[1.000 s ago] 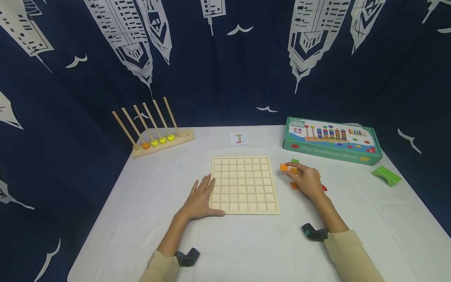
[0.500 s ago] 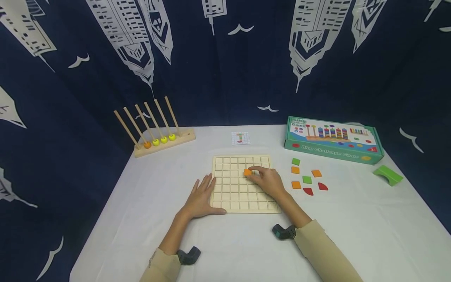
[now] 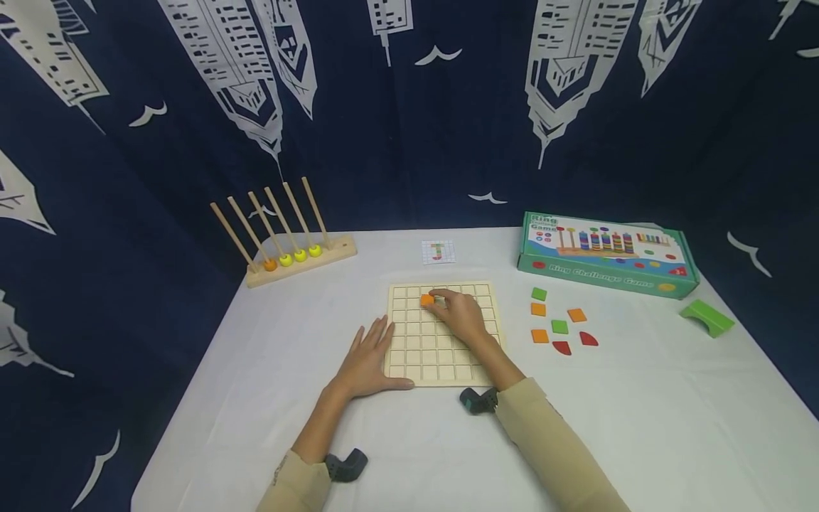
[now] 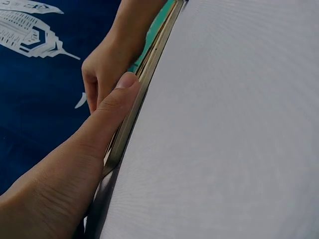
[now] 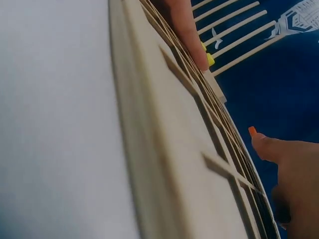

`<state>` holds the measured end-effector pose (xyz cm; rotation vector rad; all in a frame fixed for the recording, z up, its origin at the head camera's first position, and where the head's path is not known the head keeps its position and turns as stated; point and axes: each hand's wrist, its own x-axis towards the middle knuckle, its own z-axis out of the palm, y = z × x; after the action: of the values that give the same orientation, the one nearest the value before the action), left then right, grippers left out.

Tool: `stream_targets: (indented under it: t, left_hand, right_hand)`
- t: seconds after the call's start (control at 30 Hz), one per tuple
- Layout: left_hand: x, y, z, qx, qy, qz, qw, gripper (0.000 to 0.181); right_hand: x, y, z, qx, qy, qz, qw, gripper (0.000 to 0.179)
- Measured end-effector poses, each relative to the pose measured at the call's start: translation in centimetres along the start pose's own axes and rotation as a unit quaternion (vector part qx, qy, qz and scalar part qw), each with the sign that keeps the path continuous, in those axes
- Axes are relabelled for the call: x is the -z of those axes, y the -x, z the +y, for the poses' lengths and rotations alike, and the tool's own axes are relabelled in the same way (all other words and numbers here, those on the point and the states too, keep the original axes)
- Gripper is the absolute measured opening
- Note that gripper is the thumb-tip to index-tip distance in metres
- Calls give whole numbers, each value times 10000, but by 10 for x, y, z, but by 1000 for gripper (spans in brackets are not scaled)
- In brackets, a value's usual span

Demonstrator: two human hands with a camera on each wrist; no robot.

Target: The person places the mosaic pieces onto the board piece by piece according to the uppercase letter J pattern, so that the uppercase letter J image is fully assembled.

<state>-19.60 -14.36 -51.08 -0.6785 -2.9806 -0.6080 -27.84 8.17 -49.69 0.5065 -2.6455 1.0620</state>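
In the head view, a wooden grid board [image 3: 425,357] lies flat on the white table. Over its upper part my right hand [image 3: 462,317] pinches a small orange square tile [image 3: 426,301] between thumb and fingers; the right wrist view shows the orange tile [image 5: 252,131] at the fingertips. Whether the tile touches the board I cannot tell. My left hand [image 3: 365,363] rests along the board's left edge with its fingers spread and straight and the thumb at the near left corner. In the left wrist view that thumb [image 4: 117,99] lies against the board's side.
Right of the board lie loose orange tiles [image 3: 540,336], green tiles [image 3: 559,327] and red quarter-round pieces [image 3: 589,339]. A green game box [image 3: 604,256] and a green arch block [image 3: 707,318] stand beyond. At the back are a pattern card [image 3: 438,252] and a wooden peg stand [image 3: 301,264].
My right hand has carried the orange tile leftward from the loose pieces, across the board to its upper left part. The left hand has stayed at the board's edge.
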Motion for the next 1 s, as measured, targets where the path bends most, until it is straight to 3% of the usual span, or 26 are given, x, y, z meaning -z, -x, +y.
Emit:
stream_targets:
  t: [0.2,0.5,0.67,0.83,1.0]
  left_hand:
    - [2,-1,1,66,-10,-83,9999,125]
    - [2,-1,0,34,17,-38,10000,125]
    - [-1,-1,0,40,52,-40,10000,124]
    - [-2,-1,0,51,5,-102,9999,124]
    - [-1,-1,-1,19,1,-63,10000,126]
  right_hand:
    - [-5,-4,-1,-343,306,-246,9986,34]
    - [-3,-4,-4,-477,485,-341,9971,36]
    - [0,3,0,-396,109,-225,9989,38]
    - [15,15,13,-291,-348,14,9990,33]
    - [43,26,31,-363,-314,259,9985,29]
